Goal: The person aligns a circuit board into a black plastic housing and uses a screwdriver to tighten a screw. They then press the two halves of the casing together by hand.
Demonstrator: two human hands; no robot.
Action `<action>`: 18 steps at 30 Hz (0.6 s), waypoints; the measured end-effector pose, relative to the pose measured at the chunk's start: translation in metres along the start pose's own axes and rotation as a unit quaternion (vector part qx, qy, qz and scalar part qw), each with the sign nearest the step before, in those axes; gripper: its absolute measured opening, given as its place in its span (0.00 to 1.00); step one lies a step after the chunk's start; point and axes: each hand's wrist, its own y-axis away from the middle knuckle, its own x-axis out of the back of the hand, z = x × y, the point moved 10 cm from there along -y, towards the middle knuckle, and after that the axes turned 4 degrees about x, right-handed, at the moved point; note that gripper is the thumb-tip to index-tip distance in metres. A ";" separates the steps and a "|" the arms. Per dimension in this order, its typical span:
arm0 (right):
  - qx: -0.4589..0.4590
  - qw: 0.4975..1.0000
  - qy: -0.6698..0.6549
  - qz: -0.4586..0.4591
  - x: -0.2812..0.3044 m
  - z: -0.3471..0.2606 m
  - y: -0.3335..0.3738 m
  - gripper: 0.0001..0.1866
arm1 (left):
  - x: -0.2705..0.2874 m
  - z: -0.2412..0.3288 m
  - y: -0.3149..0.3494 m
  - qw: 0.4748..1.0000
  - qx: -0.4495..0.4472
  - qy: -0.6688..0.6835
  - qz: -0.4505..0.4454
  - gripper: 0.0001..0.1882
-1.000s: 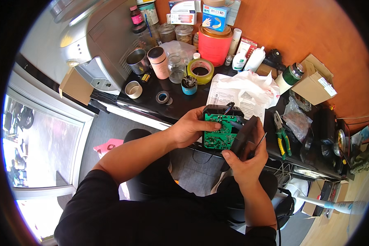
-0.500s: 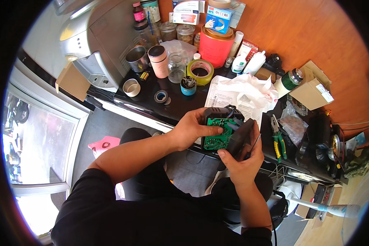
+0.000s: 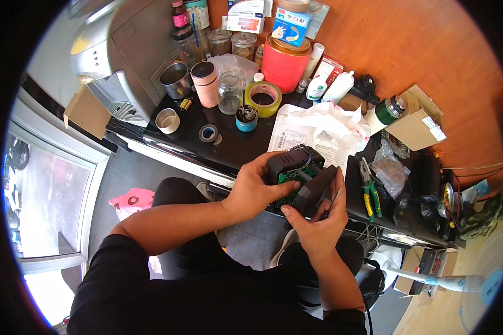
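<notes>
My left hand (image 3: pixel 250 188) is wrapped round a black plastic housing (image 3: pixel 285 162) with vent slots, its thumb over the opening. Inside the housing a green circuit board (image 3: pixel 288 197) shows in part. My right hand (image 3: pixel 318 231) grips a black cover (image 3: pixel 315 191), tilted against the open side of the housing. A thin rod-like tool also seems to lie in the right fingers; its kind is unclear. Both parts are held above the front edge of a black desk (image 3: pixel 235 148), beside a white printed sheet and crumpled plastic bag (image 3: pixel 324 123).
Green-and-yellow pliers (image 3: pixel 370 192) lie to the right of my hands. Tape rolls (image 3: pixel 262 99), a pink flask (image 3: pixel 205 86), a glass jar (image 3: pixel 229 95) and a red canister (image 3: pixel 285 64) stand farther back. A water dispenser (image 3: pixel 114 61) is at the left, a fan (image 3: pixel 489 285) at lower right.
The housing has tipped, so less of the circuit board shows and more of its vented top. The cover sits closer over the opening. The whole view has shifted slightly.
</notes>
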 end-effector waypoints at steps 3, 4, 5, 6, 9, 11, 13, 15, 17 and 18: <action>0.000 1.000 0.009 -0.003 -0.001 0.001 -0.001 0.65 | 0.001 -0.001 -0.002 1.000 -0.015 0.017 -0.001 0.29; -0.013 1.000 0.013 -0.007 -0.001 0.000 0.000 0.65 | 0.002 -0.003 -0.002 1.000 -0.015 0.021 -0.001 0.29; -0.026 0.999 0.018 -0.012 -0.001 0.002 0.000 0.65 | 0.002 -0.004 -0.002 1.000 -0.015 0.024 -0.001 0.28; -0.027 1.000 -0.008 -0.007 0.000 0.004 0.000 0.65 | 0.002 -0.007 -0.003 0.999 0.004 0.038 -0.008 0.28; -0.041 0.993 -0.112 0.009 0.009 0.021 -0.004 0.58 | 0.011 -0.015 -0.010 0.993 0.080 0.087 -0.002 0.25; -0.047 0.975 -0.215 0.039 0.021 0.038 -0.008 0.49 | 0.018 -0.028 -0.020 0.981 0.130 0.142 -0.019 0.23; -0.142 0.941 -0.305 0.020 0.022 0.053 -0.010 0.45 | 0.018 -0.034 -0.020 0.964 0.194 0.180 -0.016 0.22; -0.168 0.910 -0.378 0.002 0.022 0.054 -0.017 0.40 | 0.019 -0.038 -0.021 0.951 0.234 0.200 -0.026 0.23; -0.167 0.906 -0.389 0.001 0.019 0.049 -0.017 0.40 | 0.018 -0.038 -0.017 0.948 0.241 0.204 -0.030 0.24; -0.166 0.904 -0.395 0.002 0.018 0.047 -0.016 0.40 | 0.018 -0.036 -0.015 0.950 0.239 0.200 -0.031 0.25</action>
